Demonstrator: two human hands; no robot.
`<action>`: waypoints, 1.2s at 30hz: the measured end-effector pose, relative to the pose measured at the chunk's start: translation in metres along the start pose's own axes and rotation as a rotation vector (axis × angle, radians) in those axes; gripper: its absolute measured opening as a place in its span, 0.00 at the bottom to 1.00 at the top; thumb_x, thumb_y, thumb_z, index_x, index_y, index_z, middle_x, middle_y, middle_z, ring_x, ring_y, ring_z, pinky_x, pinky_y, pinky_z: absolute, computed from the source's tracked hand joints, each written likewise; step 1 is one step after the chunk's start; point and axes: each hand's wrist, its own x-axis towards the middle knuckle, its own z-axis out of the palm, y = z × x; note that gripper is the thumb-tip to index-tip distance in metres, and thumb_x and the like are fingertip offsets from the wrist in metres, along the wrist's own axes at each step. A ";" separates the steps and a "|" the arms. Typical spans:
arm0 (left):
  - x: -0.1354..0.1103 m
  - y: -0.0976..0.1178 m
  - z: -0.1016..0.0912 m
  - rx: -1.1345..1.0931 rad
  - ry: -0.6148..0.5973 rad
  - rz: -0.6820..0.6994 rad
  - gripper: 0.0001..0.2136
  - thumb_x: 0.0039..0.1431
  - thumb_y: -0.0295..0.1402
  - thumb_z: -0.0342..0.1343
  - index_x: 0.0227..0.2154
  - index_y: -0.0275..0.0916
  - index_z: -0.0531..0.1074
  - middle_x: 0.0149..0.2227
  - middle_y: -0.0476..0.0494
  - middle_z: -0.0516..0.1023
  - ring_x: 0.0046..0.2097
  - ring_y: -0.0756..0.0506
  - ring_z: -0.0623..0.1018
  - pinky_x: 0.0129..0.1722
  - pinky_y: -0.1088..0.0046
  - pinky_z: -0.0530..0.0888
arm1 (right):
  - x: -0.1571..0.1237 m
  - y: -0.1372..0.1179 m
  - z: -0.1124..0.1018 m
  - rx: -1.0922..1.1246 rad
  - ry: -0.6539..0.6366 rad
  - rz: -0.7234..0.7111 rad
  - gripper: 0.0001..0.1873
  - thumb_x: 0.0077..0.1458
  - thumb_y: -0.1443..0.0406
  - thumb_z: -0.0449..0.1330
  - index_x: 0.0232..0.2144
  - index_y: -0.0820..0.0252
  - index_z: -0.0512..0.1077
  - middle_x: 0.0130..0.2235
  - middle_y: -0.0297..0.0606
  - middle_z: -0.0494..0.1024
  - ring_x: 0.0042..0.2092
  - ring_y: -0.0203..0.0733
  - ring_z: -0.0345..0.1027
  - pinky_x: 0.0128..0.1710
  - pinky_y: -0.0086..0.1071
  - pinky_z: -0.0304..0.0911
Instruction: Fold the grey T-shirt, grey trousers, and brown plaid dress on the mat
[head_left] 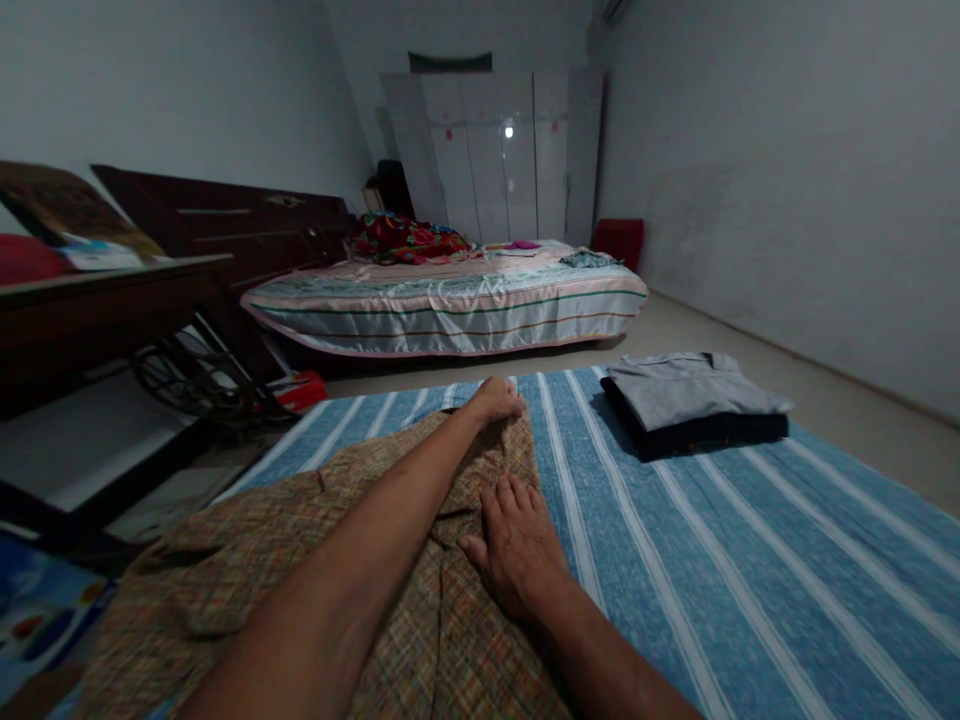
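Observation:
A brown checked garment (277, 510) is spread, creased, over the blue-and-white striped sheet (600, 530) in front of me. My left hand (496, 400) reaches across to the garment's far right corner, its fingers closed on the fabric there. Nearer to me, my right hand (519, 540) lies flat on the garment close to its right edge, fingers apart and palm down. Folds run through the cloth between the two hands. My left forearm covers part of the garment's middle.
Folded clothes (697, 400), grey over black, lie at the right of the sheet. Beyond stands another bed (450, 320) with a red floral quilt (409, 238). A sewing-machine table (112, 285) is at the left, a wardrobe (484, 160) at the back.

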 end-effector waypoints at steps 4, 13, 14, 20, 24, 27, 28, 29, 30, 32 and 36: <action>0.000 -0.008 0.001 -0.121 -0.038 -0.019 0.05 0.40 0.27 0.62 0.20 0.34 0.70 0.16 0.55 0.65 0.22 0.52 0.67 0.21 0.78 0.63 | -0.001 -0.001 -0.002 -0.002 0.015 -0.006 0.31 0.62 0.52 0.50 0.59 0.68 0.63 0.63 0.57 0.61 0.64 0.60 0.50 0.61 0.52 0.47; 0.019 -0.026 0.023 -0.150 0.033 0.045 0.21 0.41 0.21 0.59 0.43 0.33 0.75 0.26 0.51 0.77 0.29 0.49 0.75 0.30 0.77 0.71 | -0.001 -0.002 -0.005 0.008 0.013 0.009 0.31 0.62 0.52 0.50 0.60 0.68 0.62 0.63 0.55 0.60 0.64 0.59 0.50 0.62 0.50 0.45; 0.021 -0.028 0.025 -0.136 0.042 0.059 0.22 0.42 0.21 0.58 0.45 0.33 0.74 0.28 0.50 0.79 0.31 0.49 0.76 0.32 0.77 0.72 | -0.002 -0.003 -0.005 0.007 0.014 0.008 0.31 0.62 0.52 0.50 0.60 0.68 0.62 0.63 0.54 0.60 0.64 0.59 0.50 0.62 0.50 0.45; 0.018 -0.031 0.031 0.015 0.081 0.146 0.26 0.50 0.20 0.53 0.55 0.35 0.68 0.41 0.44 0.81 0.44 0.47 0.79 0.46 0.75 0.72 | -0.002 -0.004 -0.007 0.005 -0.012 0.016 0.31 0.62 0.53 0.50 0.59 0.69 0.62 0.63 0.56 0.59 0.64 0.60 0.50 0.62 0.50 0.45; 0.010 -0.029 0.033 0.170 0.124 0.165 0.23 0.56 0.25 0.53 0.55 0.43 0.68 0.46 0.44 0.80 0.49 0.44 0.77 0.51 0.70 0.69 | -0.002 -0.004 -0.008 0.007 -0.010 0.006 0.32 0.62 0.53 0.51 0.60 0.70 0.62 0.64 0.57 0.59 0.64 0.61 0.50 0.62 0.50 0.45; 0.004 -0.028 0.037 0.272 0.151 0.162 0.20 0.59 0.29 0.53 0.55 0.45 0.67 0.49 0.43 0.77 0.51 0.41 0.75 0.51 0.67 0.69 | -0.004 -0.003 -0.009 0.010 0.006 0.001 0.31 0.62 0.53 0.51 0.60 0.70 0.62 0.63 0.57 0.59 0.64 0.60 0.50 0.62 0.50 0.45; 0.003 -0.028 0.038 0.297 0.158 0.158 0.19 0.60 0.30 0.53 0.55 0.45 0.67 0.50 0.41 0.77 0.51 0.41 0.75 0.51 0.67 0.69 | -0.004 -0.003 -0.009 0.010 0.014 -0.001 0.31 0.62 0.53 0.51 0.60 0.70 0.62 0.63 0.56 0.60 0.64 0.59 0.50 0.62 0.50 0.46; 0.001 -0.027 0.039 0.319 0.163 0.154 0.18 0.60 0.30 0.53 0.54 0.44 0.67 0.50 0.40 0.76 0.51 0.41 0.75 0.50 0.66 0.69 | -0.005 -0.003 -0.008 0.009 0.023 -0.003 0.31 0.62 0.53 0.51 0.60 0.69 0.62 0.63 0.56 0.60 0.65 0.59 0.50 0.62 0.49 0.46; 0.000 -0.027 0.040 0.336 0.168 0.148 0.18 0.60 0.30 0.53 0.53 0.43 0.67 0.50 0.39 0.76 0.51 0.40 0.75 0.50 0.66 0.69 | -0.005 -0.003 -0.008 0.005 0.030 -0.004 0.31 0.62 0.53 0.51 0.60 0.69 0.62 0.63 0.55 0.60 0.65 0.58 0.50 0.62 0.49 0.46; -0.001 -0.025 0.040 0.357 0.179 0.138 0.17 0.60 0.31 0.53 0.52 0.42 0.67 0.50 0.38 0.76 0.50 0.40 0.76 0.50 0.65 0.69 | -0.005 -0.002 -0.006 -0.005 0.034 -0.004 0.31 0.62 0.54 0.50 0.60 0.68 0.62 0.63 0.55 0.60 0.65 0.58 0.49 0.62 0.49 0.45; -0.002 -0.026 0.038 0.351 0.210 0.124 0.14 0.62 0.34 0.52 0.50 0.40 0.68 0.49 0.38 0.76 0.50 0.41 0.75 0.50 0.66 0.69 | -0.002 -0.001 -0.005 -0.017 0.007 -0.002 0.30 0.62 0.53 0.50 0.59 0.69 0.63 0.63 0.56 0.61 0.64 0.59 0.51 0.62 0.50 0.47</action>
